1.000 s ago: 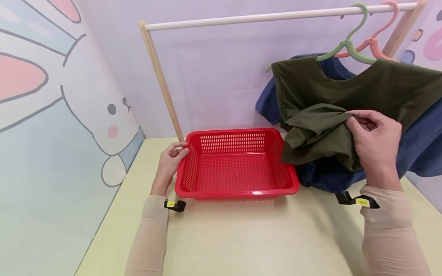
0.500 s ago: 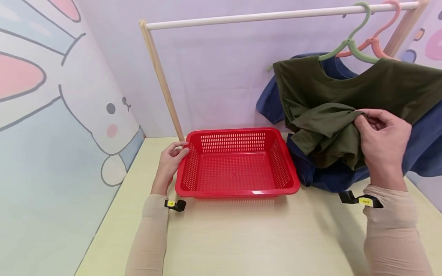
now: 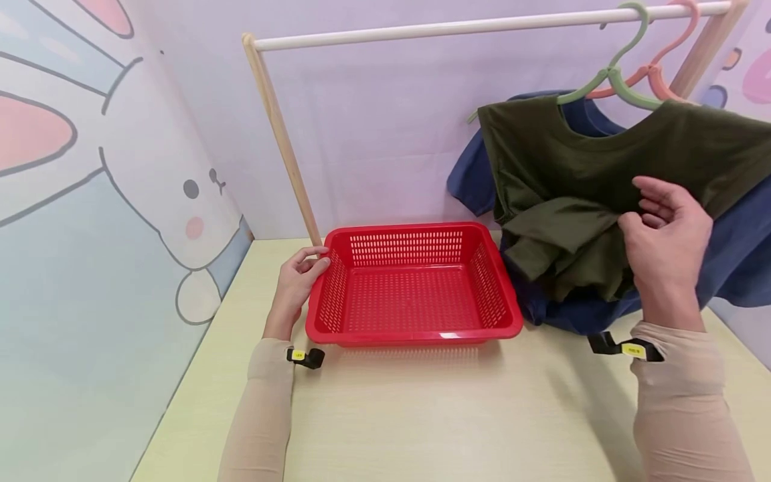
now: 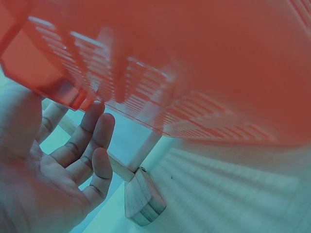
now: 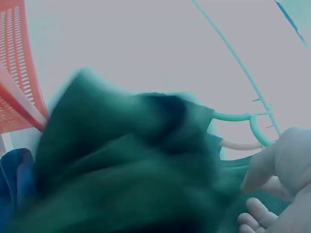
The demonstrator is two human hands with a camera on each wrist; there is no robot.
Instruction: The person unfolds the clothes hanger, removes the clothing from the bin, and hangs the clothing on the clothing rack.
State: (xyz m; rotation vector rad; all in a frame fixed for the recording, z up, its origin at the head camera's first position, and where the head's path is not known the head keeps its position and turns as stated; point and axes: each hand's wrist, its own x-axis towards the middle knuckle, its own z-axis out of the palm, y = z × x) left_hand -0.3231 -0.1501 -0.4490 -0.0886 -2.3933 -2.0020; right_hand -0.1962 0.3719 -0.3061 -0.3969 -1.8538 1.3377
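My left hand (image 3: pixel 297 278) pinches the left rim of a red perforated plastic basket (image 3: pixel 415 337), thumb on top. In the left wrist view its other fingers (image 4: pixel 103 130) lie loosely bent beneath the rim. My right hand (image 3: pixel 670 234) hovers before a dark green T-shirt (image 3: pixel 650 144), thumb and fingers apart, nothing between them. The T-shirt hangs on a green hanger (image 3: pixel 626 87), its lower part bunched up in folds. In the right wrist view the green cloth (image 5: pixel 121 174) fills the middle, blurred, with the hand (image 5: pixel 286 179) at the right.
A navy blue T-shirt (image 3: pixel 472 177) hangs behind the green one, on a pink hanger (image 3: pixel 658 80). Both hangers hook over the white rail (image 3: pixel 434 29) of a rack with wooden posts (image 3: pixel 280 134). The basket stands on a pale wooden table (image 3: pixel 409 415) against patterned walls.
The right hand first shifts right with the green T-shirt's fold pinched, then its fingers part and the fold drops slightly. The left hand and the basket stay in place.
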